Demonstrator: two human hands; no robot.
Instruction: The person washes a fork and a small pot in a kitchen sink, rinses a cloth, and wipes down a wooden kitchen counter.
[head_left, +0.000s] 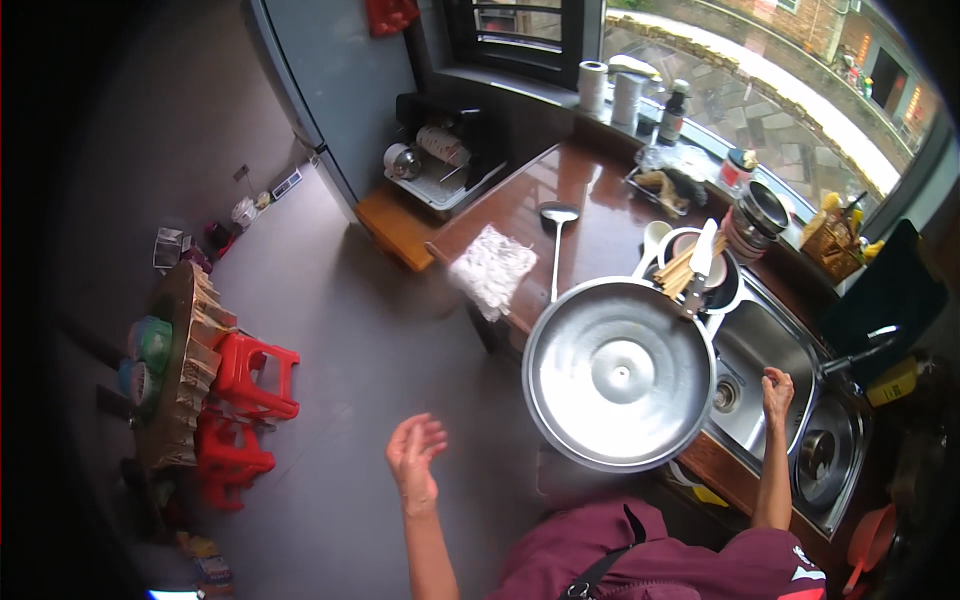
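My left hand (417, 457) is raised over the grey floor, fingers apart, holding nothing. Over the right part of the double-bowl steel sink (757, 330) hangs my right hand (778, 391), its fingers curled and nothing visible in them. Between the two hands, a large round metal lid or basin (619, 375) overhangs the front edge of the counter. Behind it stands a pot (726, 294) holding bowls, bundled wooden chopsticks (679, 274) and a knife (701, 259). A ladle (559, 232) and a crumpled white cloth (493, 270) lie on the brown counter (517, 202).
A faucet (862, 356) reaches over the sink; its right bowl holds a metal basin (825, 450). Stacked metal bowls (757, 214) and paper towel rolls (592, 86) stand by the window. Red plastic stools (255, 375) are beside a table at left. A refrigerator (341, 82) stands behind.
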